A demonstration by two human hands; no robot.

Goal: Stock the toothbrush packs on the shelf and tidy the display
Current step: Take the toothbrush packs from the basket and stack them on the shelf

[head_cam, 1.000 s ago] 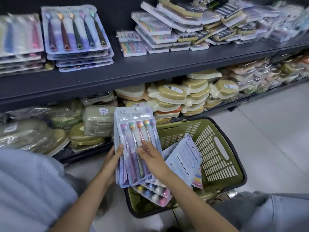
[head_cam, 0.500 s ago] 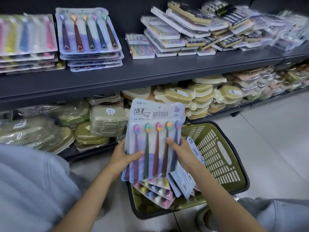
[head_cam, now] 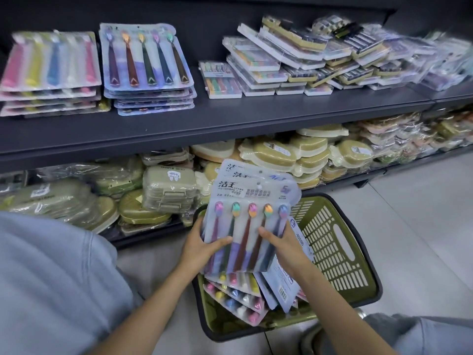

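Head view: both hands hold a fanned bundle of toothbrush packs (head_cam: 252, 226) upright above the green basket (head_cam: 340, 254). Left hand (head_cam: 199, 248) grips the bundle's left edge, thumb across the front; right hand (head_cam: 284, 245) grips its right edge likewise. More packs (head_cam: 235, 301) lie in the basket's near-left corner, below the shelf (head_cam: 230, 119).

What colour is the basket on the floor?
Olive green with a black rim, in the head view: basket.
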